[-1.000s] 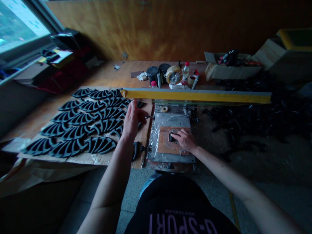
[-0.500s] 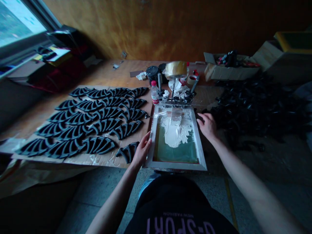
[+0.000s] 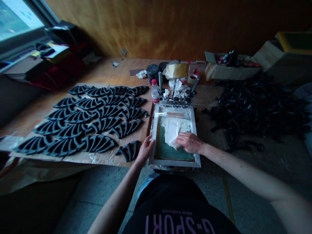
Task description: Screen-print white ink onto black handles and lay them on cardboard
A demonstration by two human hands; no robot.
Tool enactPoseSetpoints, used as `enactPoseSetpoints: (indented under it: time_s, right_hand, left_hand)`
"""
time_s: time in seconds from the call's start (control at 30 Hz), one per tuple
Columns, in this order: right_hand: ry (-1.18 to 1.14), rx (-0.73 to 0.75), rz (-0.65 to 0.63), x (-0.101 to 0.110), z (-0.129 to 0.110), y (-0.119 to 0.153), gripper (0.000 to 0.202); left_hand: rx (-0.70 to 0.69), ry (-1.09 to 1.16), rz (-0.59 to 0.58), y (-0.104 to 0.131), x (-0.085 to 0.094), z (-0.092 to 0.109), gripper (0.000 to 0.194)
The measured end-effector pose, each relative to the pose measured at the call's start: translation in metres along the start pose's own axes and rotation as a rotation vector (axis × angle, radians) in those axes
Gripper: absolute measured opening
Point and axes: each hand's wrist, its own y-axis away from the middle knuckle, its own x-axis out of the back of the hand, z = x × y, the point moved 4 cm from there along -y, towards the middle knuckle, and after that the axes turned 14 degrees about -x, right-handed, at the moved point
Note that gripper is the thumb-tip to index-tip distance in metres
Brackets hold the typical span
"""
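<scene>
A silk-screen printing frame (image 3: 198, 160) lies in front of me, hinged at its far end to a metal clamp (image 3: 175, 102). White ink (image 3: 168, 130) is spread over its green mesh. My right hand (image 3: 189, 142) is closed around a white-smeared scraper (image 3: 175, 145) and holds it against the mesh, near the close edge of the ink; fingers cover much of the scraper. At the frame's left side, my left hand (image 3: 146, 148) has its fingers curled on the edge. Beside it lies a black curved plastic part (image 3: 128, 151).
Rows of black curved parts (image 3: 70, 146) cover cardboard on the left. A dark heap of similar parts (image 3: 255, 107) lies right. Behind the frame stand a red-capped bottle (image 3: 155, 92), a black tub (image 3: 152, 72) and tape rolls (image 3: 192, 78). An open carton (image 3: 219, 72) is farther back.
My right hand has moved left from beside the frame onto the mesh and taken the scraper, now nearer me than before. The frame's near end sits slightly lower and farther left. My left hand stays at its edge.
</scene>
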Motion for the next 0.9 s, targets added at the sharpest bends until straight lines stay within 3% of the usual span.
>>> enactPoseSetpoints:
  time_s: [0.07,0.17,0.33,0.43,0.5,0.57,0.63,0.73,0.83,0.9]
  right_hand:
    - [-0.045,-0.046,0.01,0.003,0.002,-0.002,0.012]
    - [-0.022,-0.171,0.136,-0.003,0.001,-0.001,0.019]
    - [-0.043,-0.087,0.136,-0.024,-0.011,0.017,0.024]
    - [-0.127,-0.203,0.178,-0.006,-0.001,-0.005,0.019]
    - [-0.155,-0.326,0.254,0.016,0.015,-0.033,0.032]
    - [-0.146,-0.449,0.325,0.04,0.038,-0.055,0.046]
    - [-0.143,-0.557,0.414,0.063,0.069,-0.061,0.048]
    - [-0.186,-0.723,0.608,0.082,0.121,-0.033,0.038]
    - [-0.205,-0.845,0.661,0.062,0.143,0.008,0.036]
    - [-0.203,-0.832,0.61,0.03,0.129,0.024,0.041]
  left_hand:
    - [0.011,0.025,0.003,0.001,0.0,0.005,0.064]
    - [0.019,0.073,0.012,0.004,0.0,0.013,0.064]
    - [0.031,0.096,0.037,0.007,0.001,0.016,0.062]
    - [0.023,0.121,-0.009,0.007,0.004,0.019,0.067]
    - [0.009,0.15,-0.053,0.007,0.009,0.03,0.072]
    - [-0.028,0.157,-0.064,0.008,0.018,0.05,0.073]
    - [-0.082,0.157,-0.029,0.009,0.029,0.078,0.067]
    - [-0.165,0.215,0.05,0.007,0.041,0.126,0.06]
    - [-0.353,0.304,0.165,-0.008,0.046,0.171,0.052]
    - [-0.465,0.362,0.213,-0.024,0.045,0.196,0.045]
